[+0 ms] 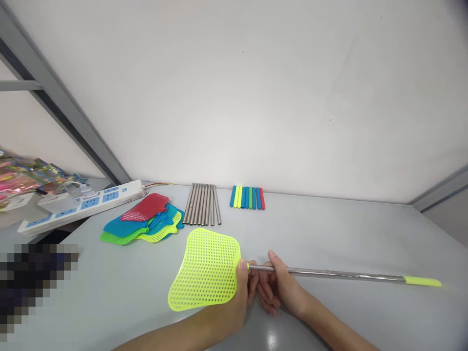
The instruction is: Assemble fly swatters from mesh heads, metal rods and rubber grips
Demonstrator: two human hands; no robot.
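Observation:
A yellow-green fly swatter lies across the grey table: its mesh head (204,269) to the left, a long metal rod (340,274) running right, and a yellow-green grip cap (422,281) at the far end. My left hand (239,292) pinches the right edge of the mesh head, fingers closed. My right hand (278,285) is wrapped round the rod just beside the head.
Behind lie a stack of mesh heads in red, blue, green and yellow (146,222), several metal rods (203,204) and several coloured grip caps (247,197). A white-blue power strip (84,202) sits at the left, with shiny packets (25,175) beyond. A white wall stands close behind.

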